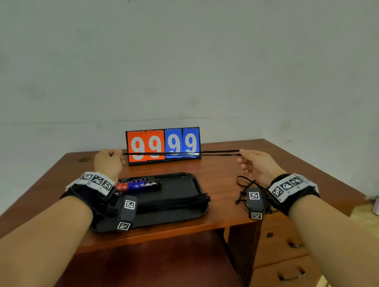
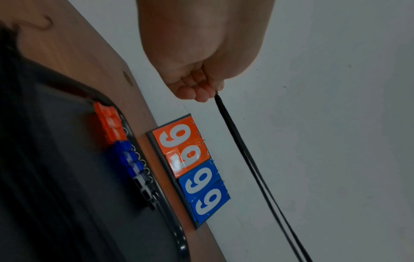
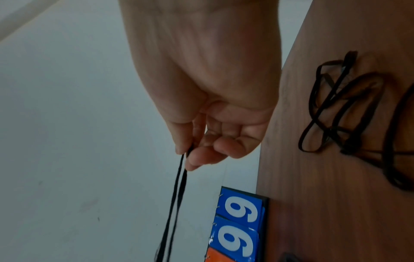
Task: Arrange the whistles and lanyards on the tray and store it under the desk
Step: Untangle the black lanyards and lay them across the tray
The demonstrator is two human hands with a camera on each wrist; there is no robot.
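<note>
A black lanyard [image 1: 181, 152] is stretched taut in the air above the desk, doubled into two strands. My left hand [image 1: 111, 158] pinches one end [image 2: 217, 96] and my right hand [image 1: 253, 161] pinches the other end [image 3: 189, 152]. Below lies a black tray [image 1: 188, 181] with a row of red, blue and black whistles [image 1: 138, 184] along its far edge and a bundle of straightened lanyards [image 1: 176, 201] near its front. A tangle of loose black lanyards [image 1: 245, 189] lies on the desk right of the tray, under my right wrist [image 3: 349, 106].
A flip scoreboard [image 1: 163, 145] showing 99 99 stands behind the tray against the wall. The wooden desk [image 1: 217, 174] has drawers [image 1: 284, 244] at the right and an open space below the tray's front edge.
</note>
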